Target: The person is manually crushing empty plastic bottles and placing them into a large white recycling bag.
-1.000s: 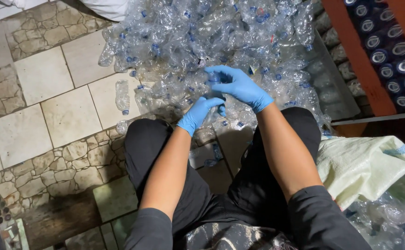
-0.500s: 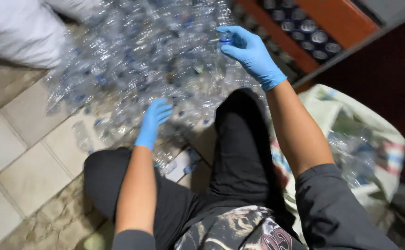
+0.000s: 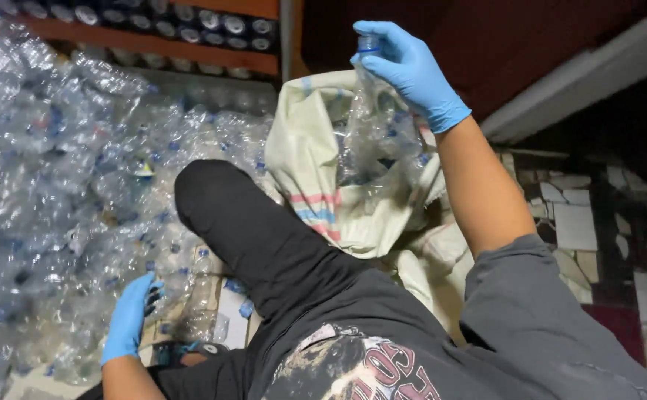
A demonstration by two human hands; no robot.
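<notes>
Head-camera view looks down on a person seated on the floor, black-trousered knee (image 3: 257,230) raised in the middle. Compared with half a second ago, the right hand (image 3: 409,70), in a blue glove, has swung away from the pile and now sits high at the far right, fingers closed around the neck of a clear plastic bottle (image 3: 374,111) that hangs straight over the open mouth of a cream woven sack (image 3: 323,178) with pink and blue stripes. The sack already holds other clear bottles. So one bottle has left the heap and is poised above the bag, not yet inside it. The left hand (image 3: 127,318), also gloved, stays low at the near left, fingers loosely spread against the heap of crushed clear bottles (image 3: 57,185); I cannot tell whether it grips one. Behind, a wooden shelf (image 3: 190,44) carries rows of cans.
</notes>
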